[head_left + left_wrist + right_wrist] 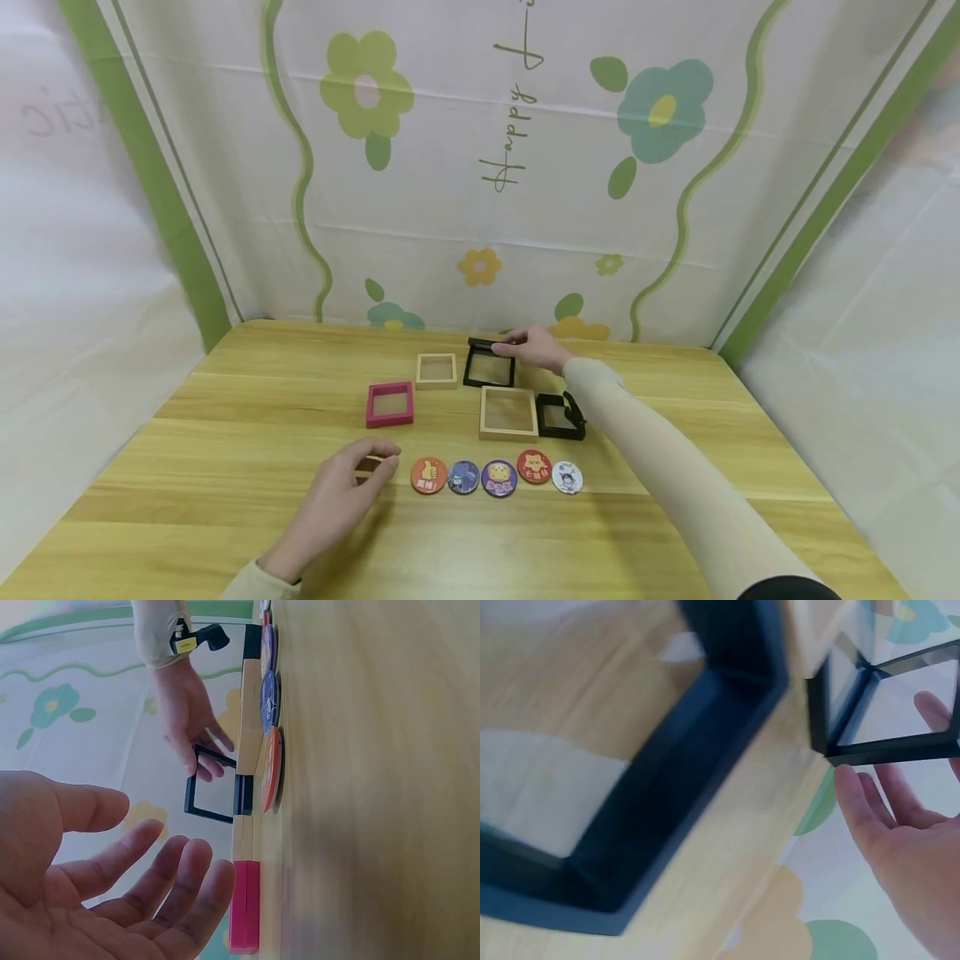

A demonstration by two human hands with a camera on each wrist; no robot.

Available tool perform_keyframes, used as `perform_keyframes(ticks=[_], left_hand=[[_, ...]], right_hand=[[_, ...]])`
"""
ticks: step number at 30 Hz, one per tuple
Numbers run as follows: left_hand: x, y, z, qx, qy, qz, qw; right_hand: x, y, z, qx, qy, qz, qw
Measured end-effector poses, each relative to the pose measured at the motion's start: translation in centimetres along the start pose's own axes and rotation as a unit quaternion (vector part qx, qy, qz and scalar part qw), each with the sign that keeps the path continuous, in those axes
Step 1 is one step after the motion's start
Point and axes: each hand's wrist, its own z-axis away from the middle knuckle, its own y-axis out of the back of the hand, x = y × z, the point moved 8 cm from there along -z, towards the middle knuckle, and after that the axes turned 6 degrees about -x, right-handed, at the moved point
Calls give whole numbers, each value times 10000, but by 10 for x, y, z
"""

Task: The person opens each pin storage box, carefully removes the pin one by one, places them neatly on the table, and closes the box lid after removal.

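Observation:
My right hand (pixel 536 348) is at the back of the table, pinching the raised half of a hinged black display frame (pixel 489 384). In the left wrist view, this raised half (pixel 190 787) stands up from the base, with the thumb and fingers on its upper edge. The right wrist view shows the two halves of the black frame (pixel 900 752) spread apart, a clear film in them. My left hand (pixel 333 496) hovers over the table at the left of the row of badges, fingers loosely bent, holding nothing.
Around it are a pink frame (pixel 390 422), a small beige frame (pixel 437 385), a larger beige frame (pixel 508 435) and a second black frame (pixel 561 432). Several round badges lie in a row in front, from an orange badge (pixel 428 476) to a white badge (pixel 567 477). A flowered cloth (pixel 435 192) rises behind.

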Motion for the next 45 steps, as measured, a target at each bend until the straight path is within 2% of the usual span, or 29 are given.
perform_keyframes(ticks=[7, 13, 21, 29, 40, 45], left_hand=[[1, -2, 0, -13, -36, 40, 10000], [2, -6, -2, -103, -48, 20, 9999], [1, -8, 0, -146, 46, 25, 9999], [2, -8, 1, -179, 33, -13, 9998], [3, -8, 1, -210, -32, -83, 9997], [3, -7, 2, -219, -53, -123, 9997]], right_hand=[[-7, 9, 4, -54, 79, 16, 10000], [-12, 11, 4, -326, 135, 622, 9974], [-18, 6, -1, -680, 412, 1515, 9853], [-20, -5, -2, -882, 551, 1965, 9750], [-21, -18, -4, -1058, 362, 2284, 9671], [-18, -24, -6, -1089, 237, 2570, 9599]])
